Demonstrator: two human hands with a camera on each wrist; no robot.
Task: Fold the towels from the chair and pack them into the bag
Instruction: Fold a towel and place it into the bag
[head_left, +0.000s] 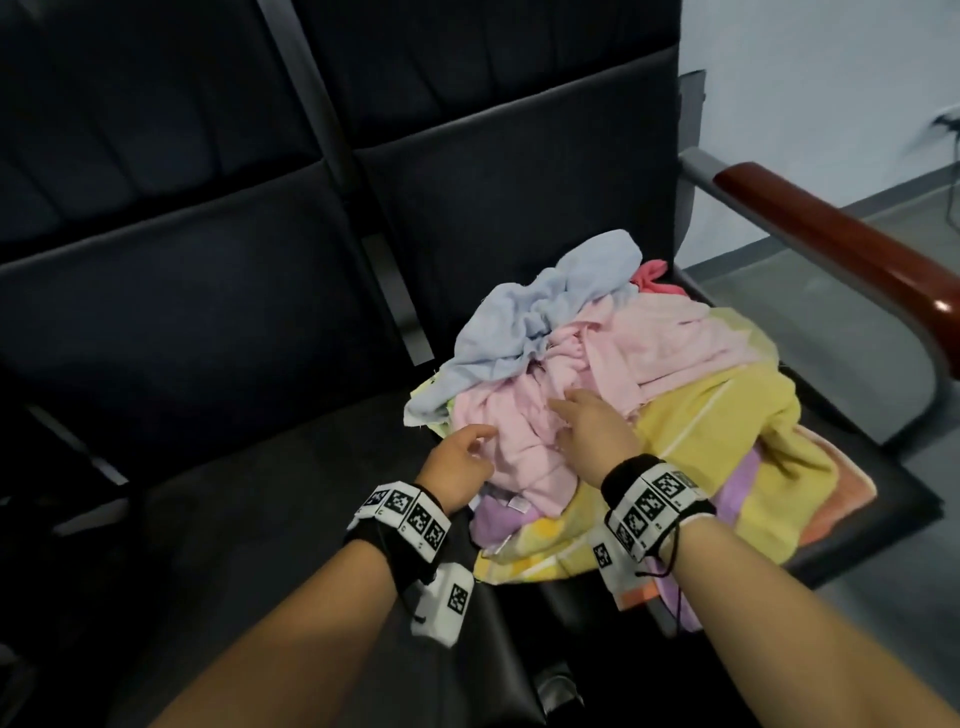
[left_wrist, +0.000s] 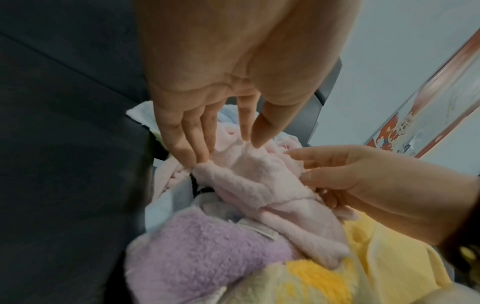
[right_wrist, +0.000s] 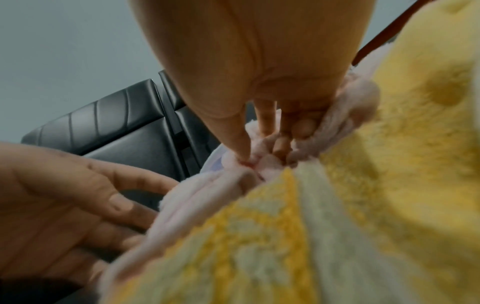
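A heap of towels lies on the right-hand black chair seat (head_left: 862, 525). A crumpled pink towel (head_left: 524, 447) (left_wrist: 259, 181) (right_wrist: 197, 185) tops it, with a light blue towel (head_left: 540, 312) behind, a yellow towel (head_left: 727, 431) (right_wrist: 389, 144) to the right and a purple towel (head_left: 493, 519) (left_wrist: 197, 257) underneath. My left hand (head_left: 470, 441) (left_wrist: 228, 152) touches the pink towel's near left edge with straight fingers. My right hand (head_left: 566, 410) (right_wrist: 259, 156) pinches a bunched fold of the pink towel between thumb and curled fingers. No bag is in view.
A second black seat (head_left: 234, 519) stands to the left, divided off by a metal bar (head_left: 400, 306). A wooden armrest (head_left: 831, 244) runs along the right side of the chair. Grey floor (head_left: 883, 623) and a pale wall (head_left: 831, 78) lie beyond it.
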